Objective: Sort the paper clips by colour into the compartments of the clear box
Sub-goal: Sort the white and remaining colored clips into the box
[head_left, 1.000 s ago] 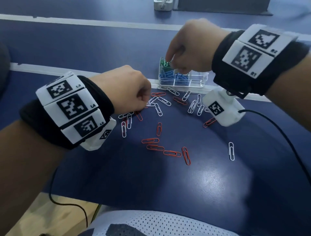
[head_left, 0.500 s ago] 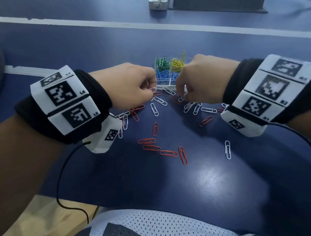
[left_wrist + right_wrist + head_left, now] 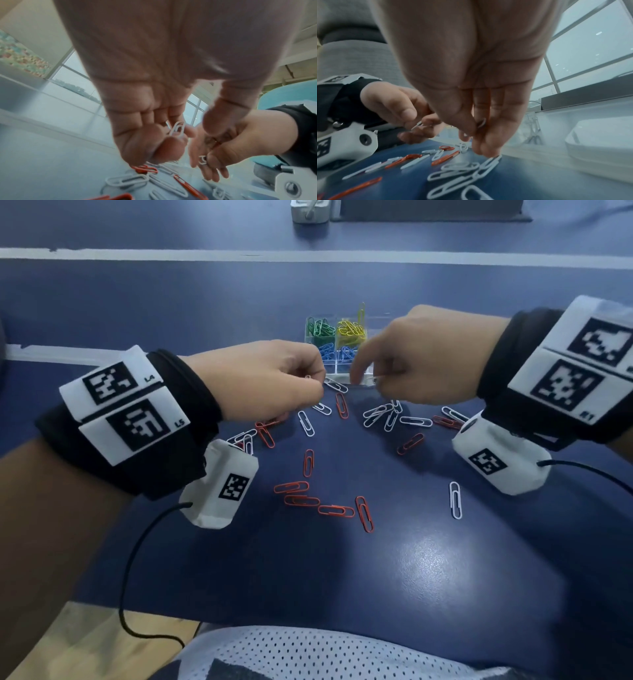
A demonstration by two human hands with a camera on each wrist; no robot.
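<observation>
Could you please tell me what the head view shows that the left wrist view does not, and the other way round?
Only the head view shows the clear box with green, yellow and blue clips sorted in its compartments, and both wristbands. Only the left wrist view shows the white clip held in the curled fingers of the left hand, and windows behind. Both show the right hand close by, and loose red and white clips on the blue table.

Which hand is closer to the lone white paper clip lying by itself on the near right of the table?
Right. The right hand is up by the clear box, beyond the lone white paper clip; the left hand is farther, across the scattered clips.
</observation>
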